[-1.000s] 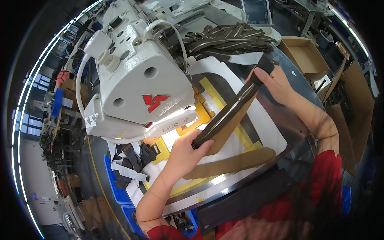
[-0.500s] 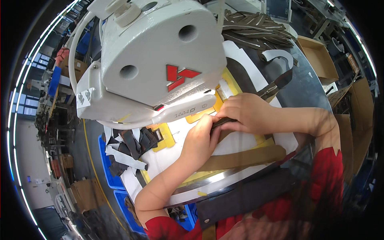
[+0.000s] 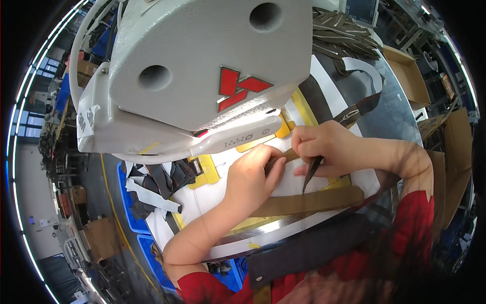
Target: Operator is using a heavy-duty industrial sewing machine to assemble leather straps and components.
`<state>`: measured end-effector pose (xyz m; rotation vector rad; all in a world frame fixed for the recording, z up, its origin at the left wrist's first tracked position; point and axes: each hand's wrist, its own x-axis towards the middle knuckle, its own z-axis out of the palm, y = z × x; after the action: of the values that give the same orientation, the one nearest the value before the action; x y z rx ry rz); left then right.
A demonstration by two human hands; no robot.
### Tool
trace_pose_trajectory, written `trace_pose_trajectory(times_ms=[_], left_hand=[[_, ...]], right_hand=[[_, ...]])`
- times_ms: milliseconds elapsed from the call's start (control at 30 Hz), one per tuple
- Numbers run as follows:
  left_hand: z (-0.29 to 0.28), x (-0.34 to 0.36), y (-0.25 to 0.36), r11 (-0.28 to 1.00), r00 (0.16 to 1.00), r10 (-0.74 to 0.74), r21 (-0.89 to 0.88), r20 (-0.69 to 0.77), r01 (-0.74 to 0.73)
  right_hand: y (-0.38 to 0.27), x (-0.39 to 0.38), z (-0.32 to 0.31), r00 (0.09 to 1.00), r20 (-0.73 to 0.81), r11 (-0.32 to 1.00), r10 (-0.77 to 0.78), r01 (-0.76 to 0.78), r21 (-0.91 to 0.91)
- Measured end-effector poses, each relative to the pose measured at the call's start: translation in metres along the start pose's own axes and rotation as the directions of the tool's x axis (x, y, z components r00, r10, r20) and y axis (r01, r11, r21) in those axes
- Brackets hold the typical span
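White machine, head view: The white machine [image 3: 167, 109] filled the upper middle, its top cut off by the frame; its lower edge hid whatever worked beneath it.
Screen: Only the lower part of a dark screen [image 3: 360, 10] showed at the top.
Lower rim: Dark, blurred strands crossed the red sleeve [image 3: 415, 223] and the dark apron [image 3: 324, 248].
Brown strip: A brown strip [image 3: 290, 154] spanned the gap between the two hands over the counter [image 3: 402, 126], mostly covered by fingers; its join to anything else could not be made out.
Left hand: The left hand [image 3: 250, 175] pinched the strip's near end between thumb and curled forefinger, the other fingers folded out of sight.
Right hand: The right hand [image 3: 324, 149] had its upper fingers curled tight around a dark pointed piece [image 3: 314, 166], tip aimed downward; whether that was a tool or a strip's end could not be told. Its lower fingers reached left, below the brown strip.
Dark strip: Beyond the right wrist, a dark strip [image 3: 349, 115] ran to a white-lined curl.
Brown band: A loose brown band [image 3: 314, 201] lay flat, nearer the person, just below the pointed tip.
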<state>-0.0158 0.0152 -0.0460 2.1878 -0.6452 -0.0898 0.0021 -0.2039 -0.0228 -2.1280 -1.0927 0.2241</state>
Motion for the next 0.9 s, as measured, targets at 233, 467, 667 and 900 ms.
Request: trace_pose_trajectory(times_ms=[233,467,667,900], left_hand=[[-0.002,0.004,-0.005,0.993,1.0,-0.022,0.117,0.016,0.02],[-0.001,0.0,-0.006,0.893,0.968,0.249,0.393,-0.033,-0.217],[0.004,-0.002,-0.006,0.851,0.98,0.195,0.49,0.041,-0.19],[0.001,0.003,-0.003,0.857,0.989,0.127,0.494,0.073,-0.147]], right_hand=[[0.013,0.007,0.011,0.923,-0.078,0.926,0.376,-0.378,-0.009],[0.06,0.034,-0.012,0.91,-0.262,0.934,0.321,-0.35,-0.071],[0.063,0.032,-0.01,0.886,-0.346,0.915,0.309,-0.377,-0.147],[0.063,0.027,-0.019,0.863,-0.351,0.902,0.363,-0.419,-0.1]])
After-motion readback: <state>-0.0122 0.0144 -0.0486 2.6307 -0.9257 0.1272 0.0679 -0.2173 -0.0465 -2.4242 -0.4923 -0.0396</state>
